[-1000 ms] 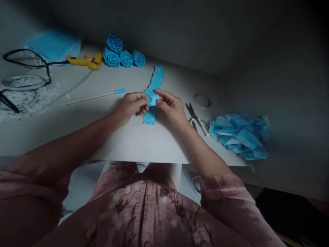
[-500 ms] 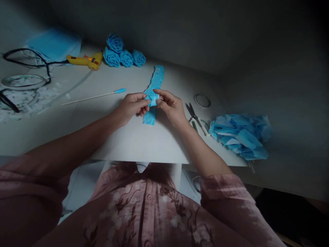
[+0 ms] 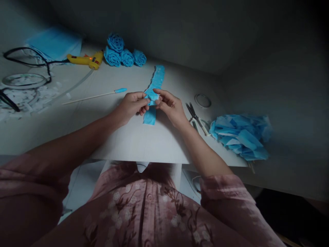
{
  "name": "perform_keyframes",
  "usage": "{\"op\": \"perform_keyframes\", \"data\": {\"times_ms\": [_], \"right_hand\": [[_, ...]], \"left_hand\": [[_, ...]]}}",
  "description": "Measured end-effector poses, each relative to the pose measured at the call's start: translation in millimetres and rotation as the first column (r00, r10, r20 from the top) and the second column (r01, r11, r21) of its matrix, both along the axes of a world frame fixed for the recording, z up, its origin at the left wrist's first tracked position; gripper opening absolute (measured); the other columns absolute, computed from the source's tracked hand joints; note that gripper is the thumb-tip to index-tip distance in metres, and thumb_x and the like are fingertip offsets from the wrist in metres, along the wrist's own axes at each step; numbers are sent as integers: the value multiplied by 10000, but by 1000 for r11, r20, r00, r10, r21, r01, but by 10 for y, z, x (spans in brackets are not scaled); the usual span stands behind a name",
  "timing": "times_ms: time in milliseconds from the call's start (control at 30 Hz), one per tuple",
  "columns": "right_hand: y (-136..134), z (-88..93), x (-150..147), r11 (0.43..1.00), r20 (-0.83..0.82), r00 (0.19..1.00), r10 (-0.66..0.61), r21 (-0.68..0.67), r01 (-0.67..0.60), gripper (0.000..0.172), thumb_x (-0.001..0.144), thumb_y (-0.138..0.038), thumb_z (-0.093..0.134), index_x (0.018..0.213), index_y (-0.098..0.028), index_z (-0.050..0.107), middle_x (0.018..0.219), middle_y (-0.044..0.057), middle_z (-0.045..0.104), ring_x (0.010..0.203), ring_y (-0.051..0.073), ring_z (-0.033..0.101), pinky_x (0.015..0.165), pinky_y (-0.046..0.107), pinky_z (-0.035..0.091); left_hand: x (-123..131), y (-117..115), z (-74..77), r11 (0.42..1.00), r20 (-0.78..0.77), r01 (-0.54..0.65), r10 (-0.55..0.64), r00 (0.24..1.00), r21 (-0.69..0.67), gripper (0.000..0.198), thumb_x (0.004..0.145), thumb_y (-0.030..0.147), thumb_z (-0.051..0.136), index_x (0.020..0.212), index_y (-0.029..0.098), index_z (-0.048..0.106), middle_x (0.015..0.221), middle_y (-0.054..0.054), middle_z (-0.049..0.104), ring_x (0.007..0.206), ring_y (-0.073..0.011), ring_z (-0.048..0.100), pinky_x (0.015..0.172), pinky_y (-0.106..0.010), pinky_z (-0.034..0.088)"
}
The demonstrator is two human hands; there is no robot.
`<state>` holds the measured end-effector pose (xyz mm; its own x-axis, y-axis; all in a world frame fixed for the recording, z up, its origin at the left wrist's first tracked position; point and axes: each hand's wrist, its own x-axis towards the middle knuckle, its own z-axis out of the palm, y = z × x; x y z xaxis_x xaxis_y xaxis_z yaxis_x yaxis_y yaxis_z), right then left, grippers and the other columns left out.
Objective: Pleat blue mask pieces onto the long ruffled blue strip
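A long strip of light blue fabric, with one gathered, ruffled edge, runs from the table's far side to between my hands. My left hand pinches it from the left, thumb and index finger together. From the right, my right hand pinches the same strip with thumb and fingertips. The strip's straight near end hangs below my fingers, over the table. To the left lies a thin wooden stick with a blue tip.
Blue fabric roses stand behind, beside a yellow glue gun with its light on. Blue sheets and white scraps lie left. On the right are scissors, a wire ring and a blue fabric pile.
The pinched fold of the strip has shifted very slightly between my fingers. Both hands stay in nearly the same place, and everything else is still.
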<state>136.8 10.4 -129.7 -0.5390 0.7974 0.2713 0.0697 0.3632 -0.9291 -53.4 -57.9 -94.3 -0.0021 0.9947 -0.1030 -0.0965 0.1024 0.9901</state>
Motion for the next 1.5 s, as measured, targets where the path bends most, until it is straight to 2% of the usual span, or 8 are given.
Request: {"op": "perform_keyframes", "data": {"times_ms": [167, 333, 433, 567, 900, 1033, 1200, 1500], "right_hand": [[19, 16, 31, 976, -19, 999, -46, 212, 49, 585, 979, -694, 676, 1426, -317, 662, 1244, 72, 712, 1166, 249, 678, 968, 429, 623], [8, 105, 72, 840, 66, 993, -97, 541, 46, 329, 1034, -590, 643, 1117, -294, 759, 1333, 88, 722, 1347, 316, 624, 1195, 591, 492], [31, 94, 76, 785, 112, 984, -139, 618, 40, 282, 1048, -540, 637, 1122, -305, 775, 1406, 88, 697, 1403, 331, 591, 1256, 627, 407], [66, 48, 72, 792, 132, 977, -166, 609, 53, 266, 1033, -515, 669, 1154, -299, 767, 1466, 99, 665, 1443, 343, 557, 1273, 624, 376], [19, 76, 35, 836, 62, 990, -125, 544, 72, 172, 983, -434, 742, 972, -263, 756, 1320, 93, 727, 1313, 312, 641, 1215, 563, 454], [-21, 87, 14, 888, 37, 993, -114, 451, 85, 222, 985, -484, 739, 952, -265, 733, 1263, 94, 745, 1280, 293, 665, 1200, 546, 479], [-85, 92, -33, 963, 7, 997, -79, 258, 75, 324, 972, -579, 736, 954, -260, 687, 1069, 50, 760, 1059, 223, 711, 1047, 447, 572], [-102, 98, -47, 978, 8, 998, -56, 200, 53, 339, 935, -557, 777, 1040, -244, 698, 1010, 26, 728, 955, 185, 674, 965, 389, 550]], "left_hand": [[0, -4, 5, 1000, 7, -19, 19, 1000, 8, 279, 952, 115, 689, 698, 169, 586, 589, 17, 617, 482, -70, 531, 473, -187, 396], [-4, 6, 1, 999, 39, -42, 42, 998, -13, 293, 962, 155, 710, 702, 174, 576, 588, 17, 615, 481, -72, 534, 464, -184, 393], [-1, 10, 0, 999, 43, -41, 42, 998, -5, 297, 959, 145, 706, 696, 174, 569, 588, 20, 615, 477, -67, 526, 464, -181, 395], [5, 7, -4, 1000, 40, -30, 29, 999, 8, 292, 943, 143, 724, 696, 174, 571, 584, 25, 615, 462, -65, 511, 460, -188, 393], [5, -4, 11, 1000, 58, -31, 31, 998, 0, 285, 939, 135, 704, 687, 173, 575, 590, 15, 621, 475, -71, 531, 462, -192, 400], [8, -4, 14, 1000, 45, -29, 29, 999, -3, 277, 929, 114, 695, 683, 170, 582, 582, 16, 614, 480, -71, 533, 463, -188, 398], [13, -8, 9, 1000, 36, -21, 21, 999, 8, 263, 926, 126, 705, 690, 168, 598, 591, 15, 617, 488, -72, 535, 471, -191, 403], [18, -18, 24, 999, 51, -41, 40, 998, 13, 281, 916, 140, 741, 679, 167, 593, 590, 18, 615, 487, -67, 528, 473, -187, 393]]}}
